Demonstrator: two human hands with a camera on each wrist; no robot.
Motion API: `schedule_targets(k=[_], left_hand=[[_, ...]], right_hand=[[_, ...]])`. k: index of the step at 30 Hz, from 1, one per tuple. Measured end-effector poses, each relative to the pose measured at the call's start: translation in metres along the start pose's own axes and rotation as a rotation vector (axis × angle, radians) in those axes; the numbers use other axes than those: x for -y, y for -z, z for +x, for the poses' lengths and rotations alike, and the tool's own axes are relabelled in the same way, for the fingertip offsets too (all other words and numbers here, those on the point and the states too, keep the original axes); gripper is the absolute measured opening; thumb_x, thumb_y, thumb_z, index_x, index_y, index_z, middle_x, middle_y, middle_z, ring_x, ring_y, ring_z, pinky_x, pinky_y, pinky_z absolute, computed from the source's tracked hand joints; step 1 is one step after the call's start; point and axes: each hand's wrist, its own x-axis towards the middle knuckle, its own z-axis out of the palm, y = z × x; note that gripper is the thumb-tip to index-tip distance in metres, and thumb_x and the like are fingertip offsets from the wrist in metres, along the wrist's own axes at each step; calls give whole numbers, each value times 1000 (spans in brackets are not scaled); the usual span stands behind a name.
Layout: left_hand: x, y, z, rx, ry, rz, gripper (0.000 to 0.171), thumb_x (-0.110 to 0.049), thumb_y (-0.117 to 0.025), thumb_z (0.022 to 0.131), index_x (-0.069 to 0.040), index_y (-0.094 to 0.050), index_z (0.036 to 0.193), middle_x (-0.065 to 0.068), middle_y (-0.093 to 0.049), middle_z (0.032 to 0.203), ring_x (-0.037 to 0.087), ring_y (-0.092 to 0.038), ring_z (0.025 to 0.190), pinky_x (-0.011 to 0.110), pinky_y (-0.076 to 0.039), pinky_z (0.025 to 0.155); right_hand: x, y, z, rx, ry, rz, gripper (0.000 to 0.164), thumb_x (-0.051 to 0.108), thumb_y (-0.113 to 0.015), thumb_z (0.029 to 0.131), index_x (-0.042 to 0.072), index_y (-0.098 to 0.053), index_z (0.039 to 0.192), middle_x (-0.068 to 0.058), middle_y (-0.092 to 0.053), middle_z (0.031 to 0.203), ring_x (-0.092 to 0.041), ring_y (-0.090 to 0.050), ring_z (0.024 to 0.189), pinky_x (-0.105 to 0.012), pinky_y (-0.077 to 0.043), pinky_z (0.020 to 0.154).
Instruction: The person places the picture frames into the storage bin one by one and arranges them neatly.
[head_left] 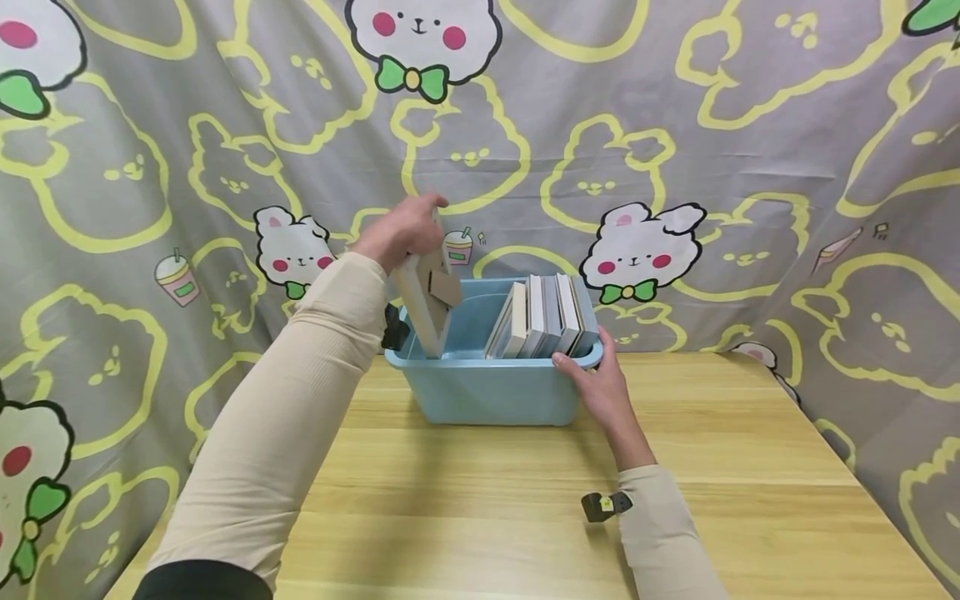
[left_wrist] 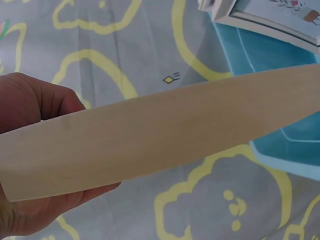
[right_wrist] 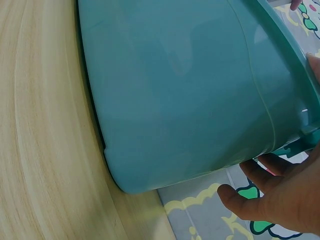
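Observation:
My left hand [head_left: 411,227] grips the top of a picture frame [head_left: 422,310] and holds it upright, its lower end inside the left part of a blue plastic bin [head_left: 495,396]. The frame's brown back with a stand flap faces right. In the left wrist view, the frame's pale wooden side [left_wrist: 165,140] lies between the thumb and fingers. My right hand [head_left: 606,396] holds the bin's right end, thumb over the rim and fingers [right_wrist: 250,202] beneath it. Several more picture frames [head_left: 536,321] stand on edge, leaning, in the bin's right half.
The bin stands on a light wooden table [head_left: 480,500], near its back edge. A grey curtain [head_left: 517,208] with yellow outlines and cartoon figures hangs behind and on both sides.

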Motion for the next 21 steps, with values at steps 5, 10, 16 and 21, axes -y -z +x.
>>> schedule_targets(k=[5, 10, 16, 21], left_hand=[[2, -7, 5, 30, 14, -29, 71, 3, -37, 89, -20, -21, 155, 12, -35, 152, 27, -44, 120, 37, -43, 87], [5, -13, 10, 53, -4, -30, 71, 1, -36, 89, -19, -19, 155, 12, -29, 156, 28, -44, 119, 33, -42, 77], [6, -25, 17, 69, -18, -34, 71, 1, -39, 89, -17, -19, 155, 13, -27, 158, 27, -42, 121, 34, -41, 87], [9, -40, 25, 83, 4, -51, 61, -11, -42, 99, -18, -20, 155, 14, -28, 157, 25, -43, 125, 36, -42, 94]], right_hand=[[1, 0, 0, 4, 3, 8, 97, 53, -69, 83, 34, -6, 155, -8, -25, 160, -31, -22, 148, -55, -25, 116], [1, -1, 0, 4, 0, 9, 97, 52, -69, 83, 34, -6, 155, -7, -25, 160, -30, -22, 148, -54, -25, 116], [0, -1, 1, -5, 5, 12, 97, 52, -69, 82, 34, -7, 154, -8, -26, 159, -30, -23, 148, -54, -25, 116], [-1, -1, 2, -8, 2, 4, 97, 53, -70, 82, 33, -8, 155, -8, -27, 159, -30, -24, 147, -53, -25, 116]])
